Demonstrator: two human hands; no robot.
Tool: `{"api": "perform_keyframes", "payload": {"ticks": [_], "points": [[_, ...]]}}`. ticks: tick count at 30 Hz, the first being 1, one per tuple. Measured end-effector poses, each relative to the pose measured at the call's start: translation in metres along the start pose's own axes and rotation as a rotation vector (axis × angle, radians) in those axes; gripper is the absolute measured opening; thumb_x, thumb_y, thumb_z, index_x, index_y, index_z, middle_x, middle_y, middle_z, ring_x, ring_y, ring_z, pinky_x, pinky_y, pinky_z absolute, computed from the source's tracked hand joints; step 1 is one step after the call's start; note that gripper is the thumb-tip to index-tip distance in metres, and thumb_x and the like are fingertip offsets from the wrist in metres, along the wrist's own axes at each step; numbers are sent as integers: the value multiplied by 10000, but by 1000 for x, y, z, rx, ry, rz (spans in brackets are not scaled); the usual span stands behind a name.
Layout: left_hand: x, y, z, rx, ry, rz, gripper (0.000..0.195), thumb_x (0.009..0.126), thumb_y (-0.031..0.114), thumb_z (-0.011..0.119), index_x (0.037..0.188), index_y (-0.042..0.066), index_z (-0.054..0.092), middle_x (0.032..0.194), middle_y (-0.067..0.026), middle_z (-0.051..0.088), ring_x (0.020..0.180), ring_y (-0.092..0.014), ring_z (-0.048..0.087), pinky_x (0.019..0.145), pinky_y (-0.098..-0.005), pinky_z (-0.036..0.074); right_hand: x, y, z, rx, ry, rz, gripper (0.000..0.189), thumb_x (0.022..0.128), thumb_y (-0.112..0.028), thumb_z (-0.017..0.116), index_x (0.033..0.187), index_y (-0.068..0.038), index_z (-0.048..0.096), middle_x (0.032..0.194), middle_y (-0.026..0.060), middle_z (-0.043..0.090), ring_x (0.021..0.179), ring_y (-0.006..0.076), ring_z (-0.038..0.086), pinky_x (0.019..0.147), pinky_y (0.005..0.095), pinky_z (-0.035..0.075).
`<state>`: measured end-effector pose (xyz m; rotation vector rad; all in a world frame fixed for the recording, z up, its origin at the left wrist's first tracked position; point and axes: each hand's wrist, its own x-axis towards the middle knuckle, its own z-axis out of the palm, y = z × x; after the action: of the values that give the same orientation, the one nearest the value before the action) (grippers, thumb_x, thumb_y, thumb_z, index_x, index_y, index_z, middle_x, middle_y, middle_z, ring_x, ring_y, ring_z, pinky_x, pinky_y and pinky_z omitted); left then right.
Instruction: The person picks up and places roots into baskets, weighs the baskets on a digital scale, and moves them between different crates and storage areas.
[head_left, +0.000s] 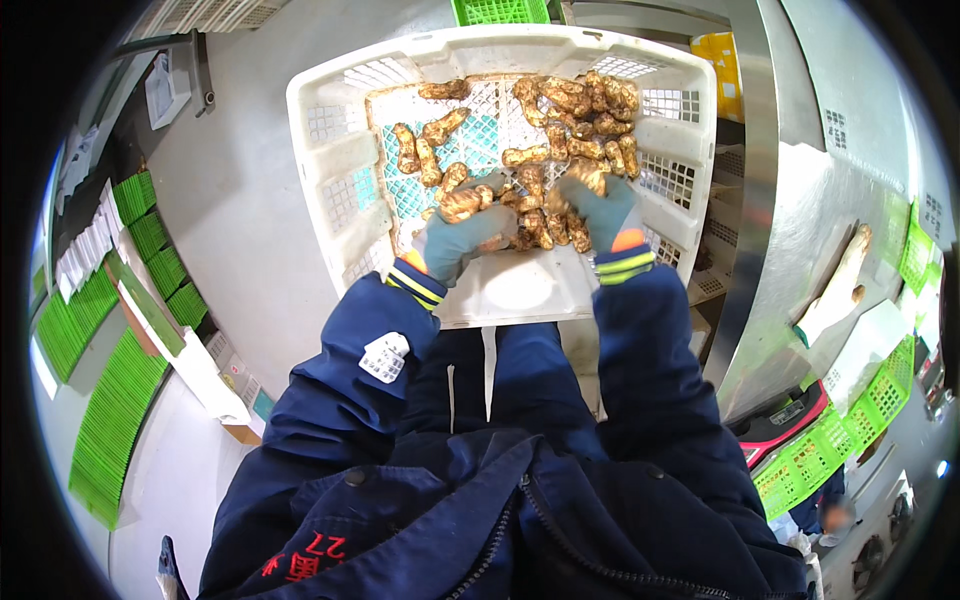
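A large white plastic crate (450, 300) with mesh sides stands in front of me. Several knobby brown mushrooms (570, 97), apparently matsutake, lie in it, heaped at its right and more spread out at its left. My left hand (469, 232), in a grey-green glove, is closed around a brown mushroom (459, 204) near the crate's front. To the right, my gloved right hand (600, 202) reaches into the heap with its fingers around another mushroom (589, 176); motion blurs that hand. A few mushrooms lie between the two hands, and the fingertips are partly hidden.
On the right is a metal work table (780, 247) with a white glove (836, 289), a pink-and-black device (784, 424) and green plastic baskets (840, 442). Green baskets (120, 420) are stacked at the left. Another person (832, 517) is at the lower right edge.
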<state>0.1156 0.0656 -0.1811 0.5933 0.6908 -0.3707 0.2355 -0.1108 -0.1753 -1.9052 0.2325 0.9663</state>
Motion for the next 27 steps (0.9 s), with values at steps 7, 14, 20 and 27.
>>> {"api": "perform_keyframes", "payload": {"ticks": [7,14,20,27], "points": [[0,-27,-4,-50,52,242,662,717,-37,664,1294,45,350,1009,-108,576,851,-189,594,741,-307,505,-56,-9,48,-422,-313,-366,671,743,-263,621,1288,20,351,1165,242,505,992,384,554,842,384,455],[-36,4,-20,-358,-237,-102,554,874,297,542,1334,67,335,1130,-165,556,1033,-326,563,882,-479,463,26,15,46,-442,86,-501,313,809,-146,568,1092,-12,580,1023,179,620,934,263,607,836,318,464],[-44,-3,-17,-472,-161,-130,590,877,378,522,1358,118,299,1178,-150,517,1010,-281,553,720,-354,511,64,-20,65,-1295,-128,-329,228,797,-244,583,951,-79,613,918,94,631,937,304,584,824,402,467],[-56,8,-25,-469,-271,-116,634,855,368,553,1338,43,302,1102,-162,549,1031,-334,565,794,-430,513,52,-5,37,562,-333,-147,323,804,-131,618,1076,32,555,912,92,615,853,156,578,745,257,476]]}}
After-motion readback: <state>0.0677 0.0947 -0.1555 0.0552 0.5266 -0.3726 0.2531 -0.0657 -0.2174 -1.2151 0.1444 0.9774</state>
